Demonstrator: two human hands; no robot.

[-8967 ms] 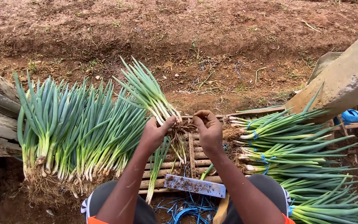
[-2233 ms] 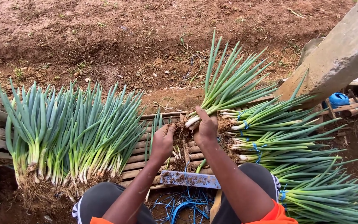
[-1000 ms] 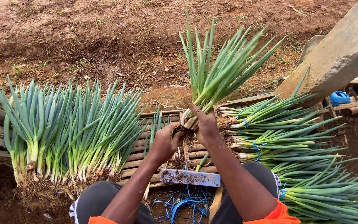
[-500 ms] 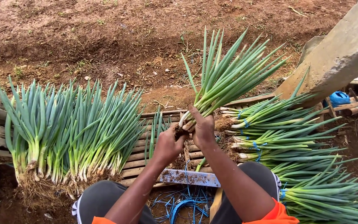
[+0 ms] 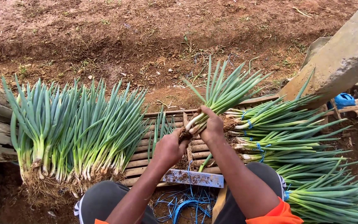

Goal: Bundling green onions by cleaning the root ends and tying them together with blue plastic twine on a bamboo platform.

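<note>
Your right hand (image 5: 212, 126) is closed around the white stalks of a spring onion bunch (image 5: 220, 93). Bunch long axis runs 7 to 1 o'clock: roots low at 7, green tips fanned out at 1, over the far edge of the slatted worktop (image 5: 146, 155).

Your left hand (image 5: 168, 147) is curled at the root end (image 5: 184, 133), touching it, at 7 o'clock from your right hand. I can't tell how firm its grip is. So the bunch sits above and ahead of both hands, with only the stalk base inside them.

At 9 o'clock: loose onion pile (image 5: 75, 128), roots toward you, tips pointing to 12. At 3 to 4 o'clock: tied onion bundles (image 5: 295, 149) with blue ties, lying crosswise, tips to 3. At 6 o'clock, between your knees: blue string (image 5: 183, 203) on the ground, beside a metal bar (image 5: 193, 177).
</note>
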